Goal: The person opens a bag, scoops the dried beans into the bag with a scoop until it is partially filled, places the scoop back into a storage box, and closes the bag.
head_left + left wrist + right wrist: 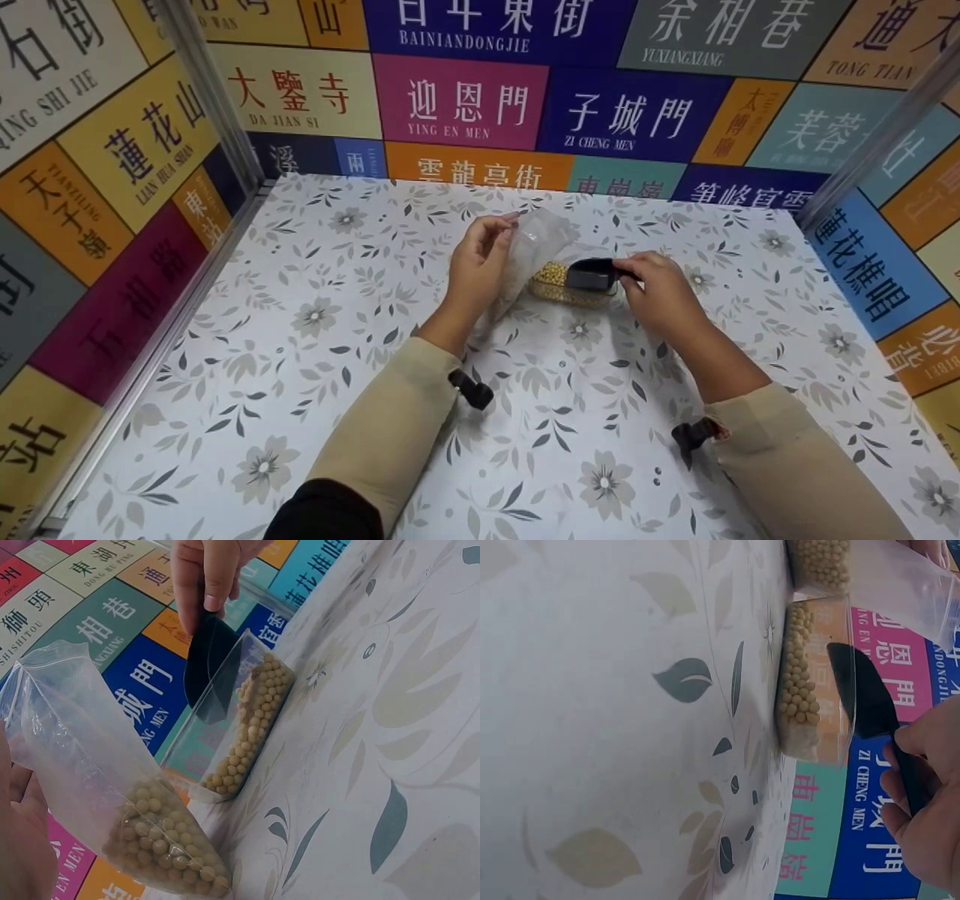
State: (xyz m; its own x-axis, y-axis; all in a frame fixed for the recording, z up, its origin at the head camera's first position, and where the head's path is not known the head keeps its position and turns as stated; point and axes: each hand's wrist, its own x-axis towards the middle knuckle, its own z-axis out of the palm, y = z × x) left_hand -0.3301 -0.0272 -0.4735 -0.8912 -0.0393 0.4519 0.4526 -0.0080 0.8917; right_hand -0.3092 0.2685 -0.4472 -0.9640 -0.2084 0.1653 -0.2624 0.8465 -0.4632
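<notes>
Scoop (864, 694) in right fingers (928, 729), bag (75, 742) in left fingers (489, 223)

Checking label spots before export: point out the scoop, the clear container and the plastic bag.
Scoop (864, 694): right wrist view, on its dark bowl.
Clear container (834, 727): right wrist view, on its see-through side wall.
Plastic bag (86, 735): left wrist view, on its upper, unfilled part.

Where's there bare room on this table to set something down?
The tabletop is bare between the left sleeve and left wall panels, and between that sleeve and the right sleeve. It's crowded mid-table: left hand holding the bag, bean container beside it, right hand holding the scoop.
</notes>
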